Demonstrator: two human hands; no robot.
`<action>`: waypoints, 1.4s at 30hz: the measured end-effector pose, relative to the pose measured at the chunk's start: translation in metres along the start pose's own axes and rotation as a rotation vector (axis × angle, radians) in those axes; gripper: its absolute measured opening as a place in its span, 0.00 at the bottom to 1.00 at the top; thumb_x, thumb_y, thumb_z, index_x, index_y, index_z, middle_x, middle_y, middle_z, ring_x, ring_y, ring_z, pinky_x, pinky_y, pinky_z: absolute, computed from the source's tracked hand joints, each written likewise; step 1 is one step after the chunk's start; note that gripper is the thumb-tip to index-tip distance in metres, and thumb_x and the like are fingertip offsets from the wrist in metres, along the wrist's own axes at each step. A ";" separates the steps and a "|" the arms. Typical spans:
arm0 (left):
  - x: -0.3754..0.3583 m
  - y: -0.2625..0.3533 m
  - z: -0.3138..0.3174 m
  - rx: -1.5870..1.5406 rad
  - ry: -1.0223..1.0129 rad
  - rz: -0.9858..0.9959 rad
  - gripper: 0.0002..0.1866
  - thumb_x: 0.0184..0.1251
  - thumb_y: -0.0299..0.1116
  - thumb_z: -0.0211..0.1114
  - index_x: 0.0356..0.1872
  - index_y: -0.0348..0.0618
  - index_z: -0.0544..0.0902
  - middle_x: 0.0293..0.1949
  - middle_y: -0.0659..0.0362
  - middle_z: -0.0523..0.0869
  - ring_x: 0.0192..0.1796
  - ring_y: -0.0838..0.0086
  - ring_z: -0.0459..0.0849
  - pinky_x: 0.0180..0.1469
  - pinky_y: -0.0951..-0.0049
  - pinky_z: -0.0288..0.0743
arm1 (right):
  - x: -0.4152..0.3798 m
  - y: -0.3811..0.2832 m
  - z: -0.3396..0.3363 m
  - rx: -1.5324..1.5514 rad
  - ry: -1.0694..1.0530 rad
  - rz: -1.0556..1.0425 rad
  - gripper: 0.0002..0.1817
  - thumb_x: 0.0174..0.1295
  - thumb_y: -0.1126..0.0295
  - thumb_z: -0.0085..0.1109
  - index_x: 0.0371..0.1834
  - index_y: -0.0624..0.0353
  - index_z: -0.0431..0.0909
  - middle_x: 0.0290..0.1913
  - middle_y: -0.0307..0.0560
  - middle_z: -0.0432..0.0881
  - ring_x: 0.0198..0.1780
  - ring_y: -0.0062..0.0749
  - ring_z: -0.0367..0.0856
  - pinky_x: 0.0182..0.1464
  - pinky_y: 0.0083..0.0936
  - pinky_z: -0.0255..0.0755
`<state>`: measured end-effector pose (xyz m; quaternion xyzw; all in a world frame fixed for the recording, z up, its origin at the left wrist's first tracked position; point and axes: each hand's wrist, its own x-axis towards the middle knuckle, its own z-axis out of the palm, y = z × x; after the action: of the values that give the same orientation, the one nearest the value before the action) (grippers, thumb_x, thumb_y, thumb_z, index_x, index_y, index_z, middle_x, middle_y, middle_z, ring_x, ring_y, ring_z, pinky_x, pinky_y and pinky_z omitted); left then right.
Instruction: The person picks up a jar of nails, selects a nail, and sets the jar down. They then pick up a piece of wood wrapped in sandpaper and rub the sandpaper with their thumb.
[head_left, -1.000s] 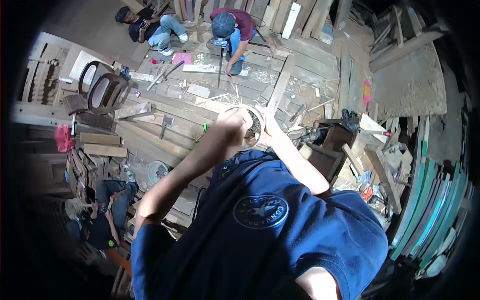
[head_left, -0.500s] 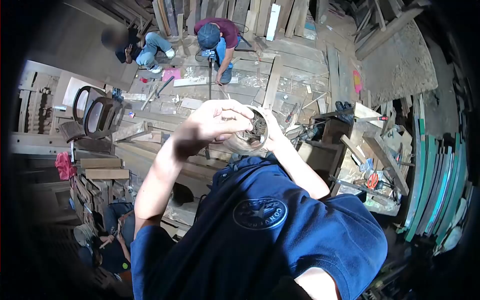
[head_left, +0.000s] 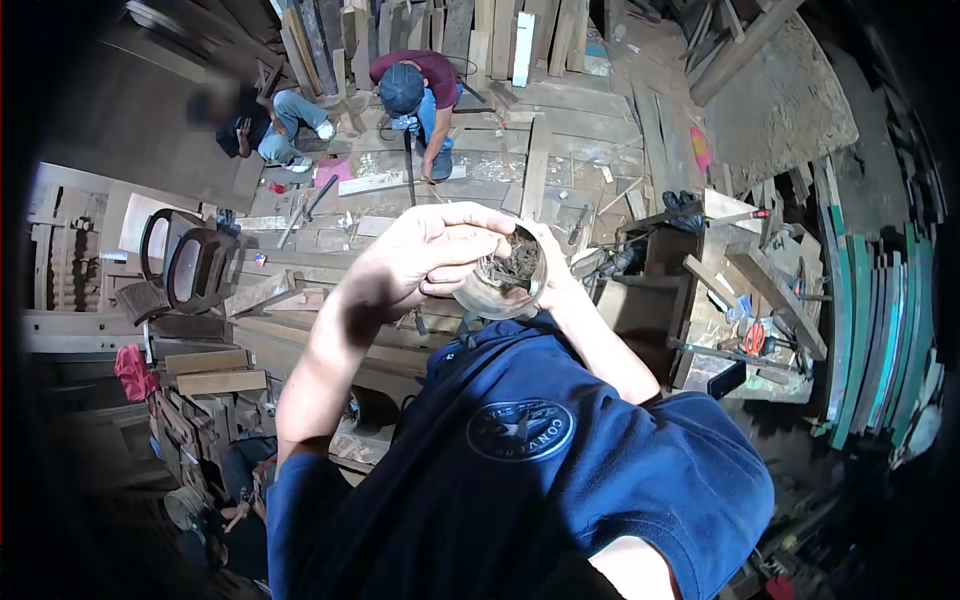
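A round, dusty, see-through jar (head_left: 498, 303) is tilted in front of my chest, its mouth facing up toward me. Dark, tangled small pieces (head_left: 518, 262) fill it; I cannot make out their kind. My right hand (head_left: 556, 275) wraps around the jar's right side, its fingers mostly hidden behind it. At the left rim, my left hand (head_left: 440, 250) is closed, with fingers curled and pinched together over the mouth. What lies between those fingertips, if anything, is too small to name.
A person in a cap (head_left: 405, 90) crouches on the plank floor, and another person (head_left: 280, 125) sits behind. Someone else works at lower left. A dark chair frame (head_left: 195, 260) stands left. On the right are a cluttered workbench (head_left: 735, 330), orange-handled tool (head_left: 754, 338) and stacked green boards (head_left: 858, 330).
My view has shifted slightly, moving the surroundings left. The jar is turned so more of its contents shows. My left fingers have drawn back a little toward the left rim.
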<state>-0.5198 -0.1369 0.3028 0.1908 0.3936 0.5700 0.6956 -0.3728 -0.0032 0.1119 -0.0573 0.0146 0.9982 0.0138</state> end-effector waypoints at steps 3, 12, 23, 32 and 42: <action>-0.006 0.002 0.002 0.160 0.068 0.028 0.13 0.70 0.24 0.60 0.53 0.32 0.77 0.40 0.60 0.86 0.22 0.93 0.65 0.22 0.89 0.55 | 0.004 0.004 -0.001 -0.070 0.027 -0.023 0.29 0.71 0.50 0.46 0.64 0.61 0.72 0.55 0.56 0.82 0.54 0.43 0.83 0.59 0.45 0.77; -0.030 0.009 0.016 0.846 0.165 0.296 0.11 0.62 0.28 0.71 0.43 0.37 0.82 0.35 0.63 0.86 0.36 0.87 0.80 0.40 0.83 0.75 | -0.002 0.015 0.017 -0.090 -0.061 -0.073 0.32 0.71 0.46 0.44 0.66 0.62 0.70 0.60 0.57 0.78 0.59 0.46 0.80 0.63 0.46 0.74; -0.036 -0.020 0.028 1.492 0.367 0.611 0.09 0.59 0.28 0.72 0.41 0.43 0.85 0.30 0.57 0.86 0.18 0.79 0.74 0.24 0.77 0.68 | -0.007 0.016 0.019 -0.116 -0.029 -0.091 0.30 0.70 0.49 0.47 0.63 0.63 0.73 0.57 0.56 0.81 0.55 0.46 0.82 0.59 0.47 0.77; -0.040 -0.012 0.031 1.390 0.385 0.633 0.08 0.58 0.25 0.72 0.39 0.41 0.85 0.31 0.59 0.88 0.19 0.83 0.73 0.25 0.80 0.67 | -0.014 0.019 0.030 -0.015 -0.060 -0.170 0.28 0.70 0.52 0.48 0.61 0.65 0.74 0.55 0.56 0.82 0.55 0.42 0.83 0.61 0.43 0.76; -0.035 -0.005 0.036 1.324 0.374 0.643 0.06 0.59 0.25 0.72 0.37 0.40 0.86 0.27 0.63 0.86 0.20 0.87 0.71 0.24 0.83 0.63 | -0.017 0.019 0.036 -0.001 -0.055 -0.191 0.26 0.71 0.54 0.46 0.61 0.64 0.74 0.55 0.55 0.83 0.54 0.44 0.83 0.61 0.44 0.76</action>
<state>-0.4903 -0.1644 0.3329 0.5737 0.6901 0.4123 0.1573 -0.3604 -0.0214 0.1500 -0.0311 0.0081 0.9935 0.1094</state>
